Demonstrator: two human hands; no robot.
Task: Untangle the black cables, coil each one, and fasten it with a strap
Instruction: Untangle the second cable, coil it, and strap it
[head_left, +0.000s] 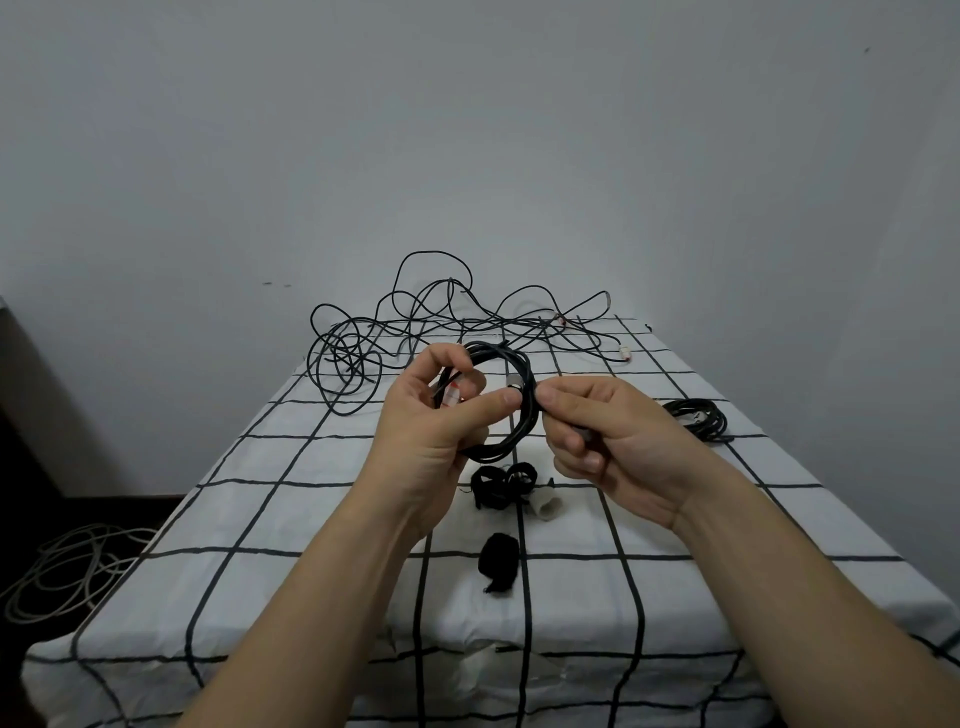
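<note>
Coiled black cable (519, 436) is held above the middle of the bench (291, 519), which is draped in a white cloth with a black grid. The ring's opening faces the camera. The left hand (441, 415) grips the ring's left side, fingers curled over the strands and a red-and-white tagged end, thumb reaching across the opening. The right hand (613, 436) pinches the ring's right side between thumb and curled fingers.

The next step appears to be strapping. A heap of black straps (501, 486) lies on the cloth directly below the coil, between the two wrists and toward the near edge. A single rolled strap (500, 569) lies nearer still. Both hands are about equally close to the heap, so either could drop to it while the other keeps the ring.

At the far edge the tangle of loose black cables (415, 322) is not yet sorted. A coil (698, 418) lies by the right edge.

Something grey shows inside the right fingers; whether it is a plug or a strap cannot be told. A small white object (545, 504) just beside the heap is unclear. The coil's lower left arc is hidden behind the left hand.
</note>
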